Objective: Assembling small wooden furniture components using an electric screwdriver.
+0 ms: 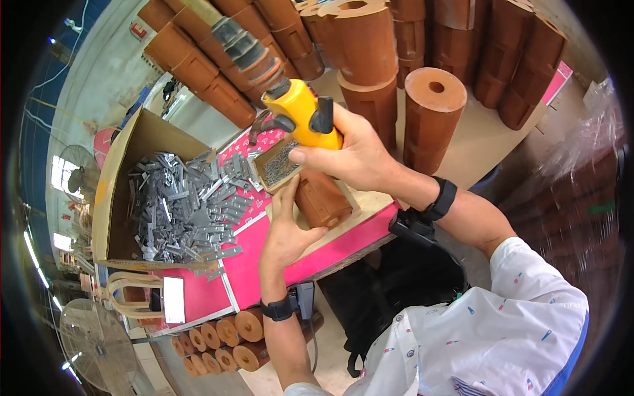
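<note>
A short reddish-brown cylinder [321,199] with a grooved side lies on a pale wooden board at the bench's front. My left hand [285,228] holds it, index finger along its left side and thumb at its near end. Above it, my right hand [353,145] is wrapped round a yellow-and-black hand tool [304,115] with a ribbed dark section stretching up and left. Just behind the cylinder is a small open box [279,163] of small metal fasteners. A hammer [262,125] lies beyond that box, partly hidden by the tool.
A cardboard box [119,198] on its side spills grey metal plates [191,211] over the pink bench top [254,247]. Brown cylinders [432,119] stand at the back and right; more [228,333] lie stacked below the bench. A white phone-like slab [174,300] rests at the left edge.
</note>
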Available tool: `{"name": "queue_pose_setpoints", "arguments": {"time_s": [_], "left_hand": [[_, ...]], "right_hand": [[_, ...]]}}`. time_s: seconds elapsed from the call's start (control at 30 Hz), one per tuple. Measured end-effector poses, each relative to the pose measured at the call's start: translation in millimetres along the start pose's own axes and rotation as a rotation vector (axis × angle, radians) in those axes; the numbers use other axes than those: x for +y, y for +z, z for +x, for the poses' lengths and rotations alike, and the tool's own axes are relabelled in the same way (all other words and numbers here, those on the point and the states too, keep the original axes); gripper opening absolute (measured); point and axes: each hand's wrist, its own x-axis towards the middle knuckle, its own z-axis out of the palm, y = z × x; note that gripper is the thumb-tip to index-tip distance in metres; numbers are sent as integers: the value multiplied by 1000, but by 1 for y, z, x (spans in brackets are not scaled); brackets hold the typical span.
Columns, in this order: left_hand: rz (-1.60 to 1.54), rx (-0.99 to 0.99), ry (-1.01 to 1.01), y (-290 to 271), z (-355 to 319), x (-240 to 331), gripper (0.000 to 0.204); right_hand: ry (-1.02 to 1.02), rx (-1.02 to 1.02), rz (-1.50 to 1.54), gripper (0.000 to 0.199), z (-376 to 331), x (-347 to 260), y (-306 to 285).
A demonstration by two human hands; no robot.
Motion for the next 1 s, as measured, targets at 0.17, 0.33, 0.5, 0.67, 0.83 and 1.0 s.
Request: {"name": "queue_pose_setpoints", "arguments": {"time_s": [0.17, 0.33, 0.5, 0.67, 0.83, 1.0], "left_hand": [[117, -47, -43, -5, 2, 18, 101], [24, -49, -24, -7, -3, 10, 96], [-189, 466, -392, -36, 15, -45, 48], [569, 481, -246, -29, 37, -106, 29], [654, 537, -182, -23, 57, -119, 22], [622, 453, -304, -32, 49, -105, 19]], "right_hand": [[34, -24, 21, 35, -1, -3, -2], [-13, -36, -32, 37, 0, 9, -4], [-12, -25, -33, 38, -1, 10, -11], [14, -60, -19, 44, -3, 3, -9], [85, -106, 18, 50, -6, -2, -16], [60, -119, -19, 49, -3, -3, -16]]}}
